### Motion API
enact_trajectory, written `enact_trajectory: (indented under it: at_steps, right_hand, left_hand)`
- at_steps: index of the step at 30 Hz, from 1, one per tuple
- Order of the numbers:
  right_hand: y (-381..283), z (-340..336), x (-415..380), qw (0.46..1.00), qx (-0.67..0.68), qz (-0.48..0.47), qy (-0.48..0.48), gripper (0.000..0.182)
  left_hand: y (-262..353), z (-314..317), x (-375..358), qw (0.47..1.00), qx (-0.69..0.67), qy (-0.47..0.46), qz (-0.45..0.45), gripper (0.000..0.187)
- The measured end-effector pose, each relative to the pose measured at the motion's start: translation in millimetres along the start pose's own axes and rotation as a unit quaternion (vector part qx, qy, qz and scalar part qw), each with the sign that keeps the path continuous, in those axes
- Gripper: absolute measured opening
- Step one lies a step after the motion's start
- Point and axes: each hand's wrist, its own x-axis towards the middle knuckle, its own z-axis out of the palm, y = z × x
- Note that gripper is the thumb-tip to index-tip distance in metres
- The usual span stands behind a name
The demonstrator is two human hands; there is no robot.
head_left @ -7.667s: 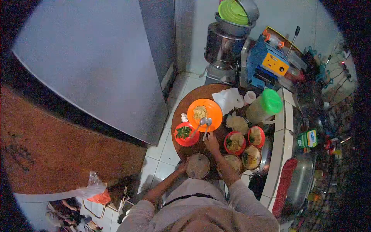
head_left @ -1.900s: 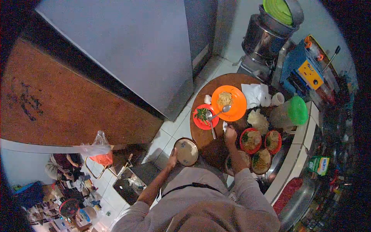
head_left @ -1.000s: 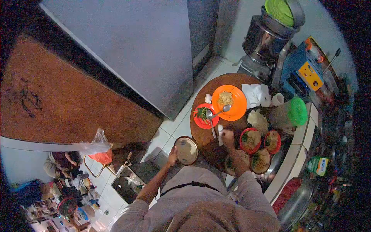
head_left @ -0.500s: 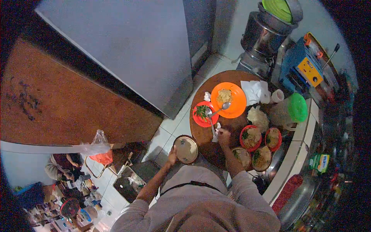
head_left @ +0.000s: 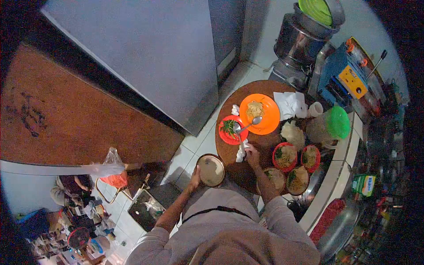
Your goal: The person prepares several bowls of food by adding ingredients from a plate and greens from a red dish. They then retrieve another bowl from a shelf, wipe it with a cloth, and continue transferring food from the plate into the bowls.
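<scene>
My left hand (head_left: 194,177) grips the left rim of a round, brown-rimmed bowl (head_left: 211,170) with a pale inside, held just off the near edge of the round table. My right hand (head_left: 252,156) is over the table, its fingers curled beside a crumpled white piece (head_left: 240,154); what lies between the fingertips is too small to make out. Just beyond it are a red plate (head_left: 224,139) of green leaves with a spoon, and an orange plate (head_left: 272,119) of pale noodles with another spoon (head_left: 256,120).
Several bowls of noodles and greens, including a red bowl (head_left: 285,157), stand on the right of the brown table (head_left: 227,157). Behind them are a green-lidded container (head_left: 338,122) and white paper (head_left: 286,104). A tiled counter (head_left: 335,165) borders the right. Another person (head_left: 66,190) is at lower left.
My right hand has shifted slightly left and its fingers now look less bunched around the white piece. My left hand still holds the bowl in about the same place.
</scene>
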Motion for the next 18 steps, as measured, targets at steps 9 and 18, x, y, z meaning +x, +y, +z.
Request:
enact_trajectory:
  at_steps: [9, 18]
  right_hand:
    - [-21.1, 7.3, 9.5, 0.995, 0.033, 0.076, -0.061, 0.015]
    - [-99.1, 19.9, 17.9, 0.965, -0.262, -0.012, 0.029, 0.027]
  left_hand:
    - [13.9, 5.7, -5.6, 0.987, -0.130, -0.023, -0.094, 0.064]
    - [-23.0, 5.8, 3.2, 0.938, -0.307, -0.053, -0.153, 0.063]
